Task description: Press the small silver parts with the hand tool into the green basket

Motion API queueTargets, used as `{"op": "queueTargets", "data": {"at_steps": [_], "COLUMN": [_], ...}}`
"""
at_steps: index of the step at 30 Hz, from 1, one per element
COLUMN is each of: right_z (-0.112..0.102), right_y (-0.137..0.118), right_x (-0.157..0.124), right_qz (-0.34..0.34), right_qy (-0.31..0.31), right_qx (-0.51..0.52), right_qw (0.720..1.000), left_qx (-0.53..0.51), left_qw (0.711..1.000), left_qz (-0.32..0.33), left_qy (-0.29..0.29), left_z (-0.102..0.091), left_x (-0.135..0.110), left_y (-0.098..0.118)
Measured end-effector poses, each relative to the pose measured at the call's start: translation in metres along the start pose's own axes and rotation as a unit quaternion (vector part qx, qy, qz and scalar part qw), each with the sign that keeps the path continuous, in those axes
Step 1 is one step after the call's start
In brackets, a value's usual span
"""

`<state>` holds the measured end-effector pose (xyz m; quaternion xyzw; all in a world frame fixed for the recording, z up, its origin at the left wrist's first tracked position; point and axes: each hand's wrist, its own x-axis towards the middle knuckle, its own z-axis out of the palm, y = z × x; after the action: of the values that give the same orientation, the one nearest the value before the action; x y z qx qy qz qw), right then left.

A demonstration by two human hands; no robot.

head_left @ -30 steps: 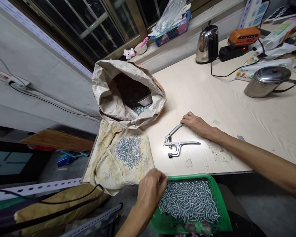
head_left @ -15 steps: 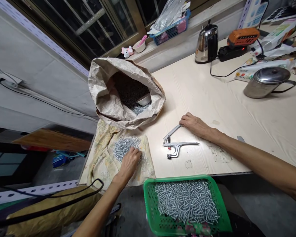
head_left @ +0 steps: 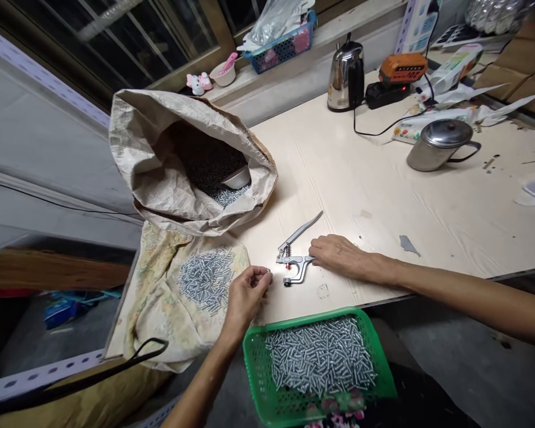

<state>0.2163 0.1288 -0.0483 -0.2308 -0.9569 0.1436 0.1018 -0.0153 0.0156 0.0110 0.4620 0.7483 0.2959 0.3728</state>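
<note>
My left hand (head_left: 248,292) is over the table's front part, thumb and fingertips pinched together; a tiny pale glint shows at the tips, too small to name. Just right of it lie grey metal snap-fastener pliers (head_left: 299,267), handles spread, with a spring and a red bit at the jaw. My right hand (head_left: 339,255) has its fingers closed round the end of the lower handle. To the left, a pile of small silver screws (head_left: 207,279) rests on a patterned cloth (head_left: 160,315). A green basket (head_left: 249,368) full of screws sits below the table's edge.
Behind the cloth stands a large open woven sack (head_left: 138,166) with screws and a metal scoop (head_left: 238,178) inside. A lidded steel mug (head_left: 441,145), an electric kettle (head_left: 345,74) and an orange battery (head_left: 402,68) on a charger are farther back at the right.
My left hand has left the screw pile and moved right, towards the pliers' jaw. My right hand has shifted from the upper handle to the lower one. The camera view has turned slightly right.
</note>
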Motion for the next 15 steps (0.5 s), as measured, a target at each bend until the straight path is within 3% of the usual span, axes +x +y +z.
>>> {"op": "queueTargets", "data": {"at_steps": [3,7,11,15], "right_z": [0.007,0.007,0.006,0.009], "right_y": [0.001,0.0,-0.001,0.0], "right_x": [0.003,0.004,0.003,0.003], "right_qz": [0.002,0.007,0.02,0.025], "right_qy": [0.012,0.019,0.022,0.019], "right_qx": [-0.005,0.005,0.012,0.018], "right_qw": [1.0,1.0,0.999,0.999], "left_qx": [-0.033,0.136,0.364,0.499], "left_qw": [0.999,0.987,0.919,0.851], "left_qz": [-0.004,0.076,0.151,0.159], "left_qy": [0.002,0.045,0.022,-0.031], "left_z": [0.018,0.021,0.022,0.023], "left_x": [0.003,0.007,0.007,0.008], "left_y": [0.004,-0.001,-0.003,0.003]}}
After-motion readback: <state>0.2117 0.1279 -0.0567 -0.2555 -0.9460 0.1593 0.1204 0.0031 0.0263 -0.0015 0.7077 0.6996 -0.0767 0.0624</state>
